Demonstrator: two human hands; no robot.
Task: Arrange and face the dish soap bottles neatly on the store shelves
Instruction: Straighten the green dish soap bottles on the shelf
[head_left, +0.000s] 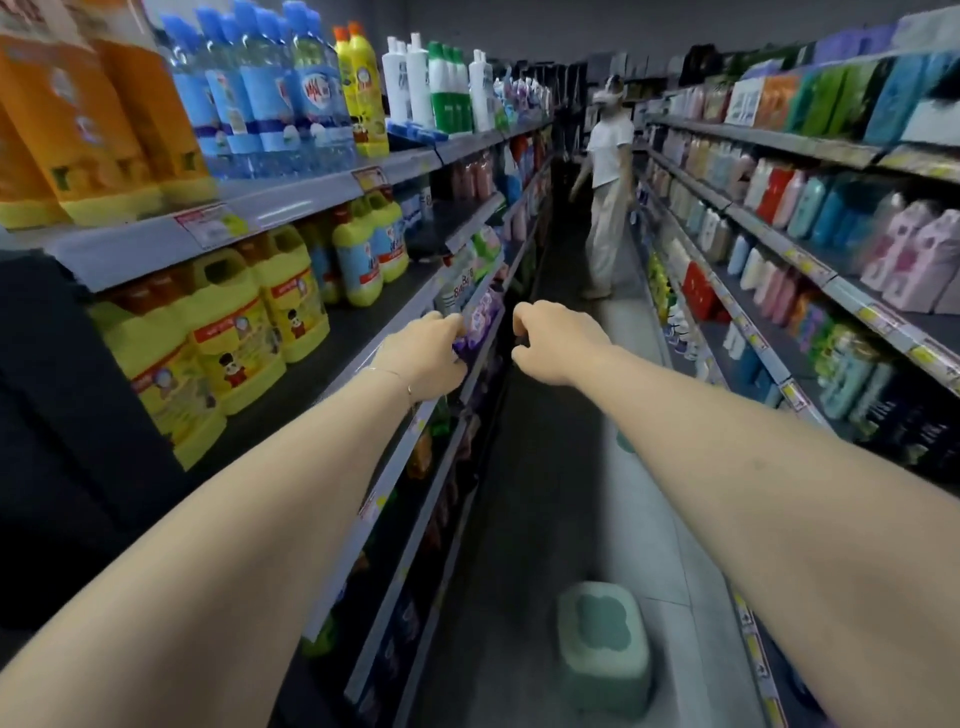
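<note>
Both my arms reach forward along the left shelving. My left hand (426, 356) curls its fingers round a purple refill pouch (480, 322) at the front edge of a middle shelf. Just to the right, my right hand (556, 343) hovers over the aisle with loosely curled fingers and holds nothing. Yellow dish soap jugs (234, 338) with red caps stand in a row on the shelf to my left. Blue clear bottles (260, 88) and orange jugs (78, 119) fill the top shelf (311, 192).
A green step stool (605, 647) stands on the aisle floor below my arms. A person in white (608, 182) stands further down the aisle. Shelves of boxed and bottled goods (810, 208) line the right side. Lower left shelves hold dark pouches.
</note>
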